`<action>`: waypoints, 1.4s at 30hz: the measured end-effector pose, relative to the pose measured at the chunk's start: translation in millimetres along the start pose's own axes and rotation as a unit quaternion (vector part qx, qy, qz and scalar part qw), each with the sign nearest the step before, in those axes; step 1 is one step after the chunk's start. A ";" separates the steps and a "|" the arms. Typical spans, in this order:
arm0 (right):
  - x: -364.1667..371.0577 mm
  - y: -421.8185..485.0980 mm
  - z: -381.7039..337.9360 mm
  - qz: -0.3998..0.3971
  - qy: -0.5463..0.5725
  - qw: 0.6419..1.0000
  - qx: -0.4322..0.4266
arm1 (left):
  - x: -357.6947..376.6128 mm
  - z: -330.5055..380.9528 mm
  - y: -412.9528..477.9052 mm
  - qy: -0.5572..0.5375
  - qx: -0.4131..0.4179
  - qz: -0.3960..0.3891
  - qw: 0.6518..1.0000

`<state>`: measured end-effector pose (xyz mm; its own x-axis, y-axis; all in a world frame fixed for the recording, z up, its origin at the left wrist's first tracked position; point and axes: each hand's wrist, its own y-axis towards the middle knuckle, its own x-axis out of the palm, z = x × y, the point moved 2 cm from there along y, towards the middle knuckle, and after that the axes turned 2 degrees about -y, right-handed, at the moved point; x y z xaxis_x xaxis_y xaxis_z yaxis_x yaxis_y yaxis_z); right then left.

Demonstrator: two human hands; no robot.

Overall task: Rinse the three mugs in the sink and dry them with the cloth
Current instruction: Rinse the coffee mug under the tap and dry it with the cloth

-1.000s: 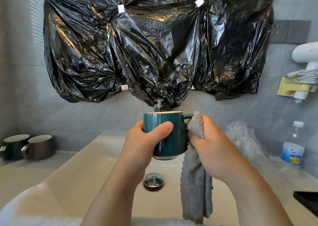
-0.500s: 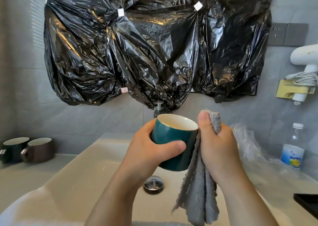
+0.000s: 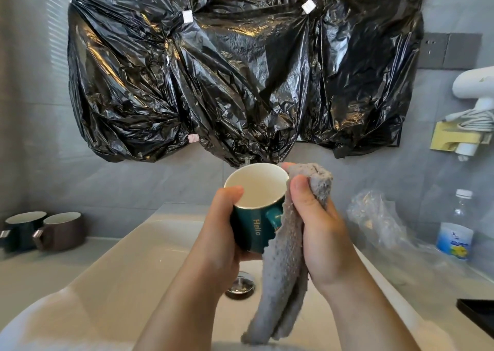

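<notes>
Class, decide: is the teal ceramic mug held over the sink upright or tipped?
Tipped toward the camera: the teal ceramic mug has its mouth turned this way, so nearly the whole cream interior shows.

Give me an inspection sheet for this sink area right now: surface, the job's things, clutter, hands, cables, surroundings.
Surface: pale sink with a metal drain plug; grey counter on both sides.
Job's things: teal mug held over the sink, tilted toward the camera; grey cloth against its handle side; dark mug and brown mug upright on the left counter.
Clutter: water bottle, crumpled clear bag and a black object on the right counter.
Hands: left hand grips the teal mug; right hand holds the cloth.
Cables: white coiled cord below the wall hair dryer.
Surroundings: black plastic sheet taped to the wall; wall sockets at upper right.
</notes>
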<state>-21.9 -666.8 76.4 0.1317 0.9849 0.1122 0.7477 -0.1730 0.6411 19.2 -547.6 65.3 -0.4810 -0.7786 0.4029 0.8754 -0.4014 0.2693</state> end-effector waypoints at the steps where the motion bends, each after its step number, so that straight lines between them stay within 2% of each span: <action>1: -3.3 0.8 0.4 -0.008 0.008 1.000 0.015 | -1.2 -1.2 -0.3 0.022 -0.003 -0.005 1.000; 4: -15.6 2.8 7.2 -0.031 0.044 0.995 0.090 | -2.8 -5.1 -0.4 0.092 -0.033 -0.021 0.995; 7: -22.5 4.7 13.7 -0.019 0.021 0.991 0.135 | 3.0 -11.2 0.1 0.116 -0.049 -0.008 0.992; 9: -18.8 4.7 14.8 0.007 -0.048 0.995 0.092 | 6.5 -12.8 0.8 0.092 -0.048 0.022 0.994; 12: -3.8 0.1 14.4 0.025 -0.167 0.985 -0.039 | 4.9 -9.5 4.3 0.018 -0.035 0.053 0.998; 15: 7.9 -2.7 13.3 0.022 -0.195 0.976 -0.094 | -3.3 -6.1 6.7 -0.003 -0.015 0.060 0.998; 17: 2.0 -1.7 11.0 0.023 -0.174 0.982 -0.070 | -8.2 -6.1 8.2 0.035 -0.002 0.031 0.999; 20: -11.0 -1.9 7.9 -0.017 -0.119 0.992 0.026 | -9.8 -6.0 7.9 0.070 -0.007 -0.035 0.997; 22: -14.3 -1.0 8.5 -0.014 -0.131 0.990 0.049 | -9.3 -8.4 7.8 0.079 -0.015 -0.032 0.996; 24: -10.8 -0.4 9.5 0.038 -0.212 0.976 0.030 | -7.3 -10.4 7.1 0.085 -0.025 -0.005 0.996; 25: -10.2 -0.3 8.9 0.087 -0.253 0.964 0.009 | -6.3 -10.9 6.9 0.083 -0.034 0.009 0.996; 27: -11.0 -1.7 4.0 0.189 -0.357 0.914 -0.045 | -4.7 -11.1 8.4 0.074 -0.042 0.039 0.996; 28: -10.6 -2.9 1.7 0.213 -0.399 0.889 -0.063 | -4.7 -11.6 8.9 0.076 -0.036 0.056 0.995; 30: -12.8 -2.5 2.7 0.228 -0.440 0.868 -0.042 | -7.9 -12.9 11.2 0.084 -0.018 0.086 0.993; 31: -16.2 -1.7 5.3 0.232 -0.436 0.869 -0.015 | -9.8 -13.4 12.5 0.090 -0.012 0.094 0.991; 34: -27.6 2.7 19.4 0.216 -0.340 0.911 0.087 | -16.7 -14.3 13.8 0.097 0.006 0.116 0.988; 38: -30.7 -1.0 38.6 0.130 -0.170 0.955 0.208 | -26.1 -21.4 7.3 0.085 0.018 0.127 0.988; 40: -33.2 -1.9 46.6 0.124 -0.073 0.954 0.264 | -29.9 -24.6 6.7 0.067 0.006 0.134 0.989; 42: -34.7 0.8 49.3 0.137 -0.056 0.938 0.314 | -34.6 -25.5 9.2 0.053 -0.017 0.161 0.985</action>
<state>6.3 -701.1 35.6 0.4153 0.9037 0.1042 0.9074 -0.4197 0.0233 45.1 -536.7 31.5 -0.1716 -0.9135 0.3688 0.9838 -0.1395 0.1124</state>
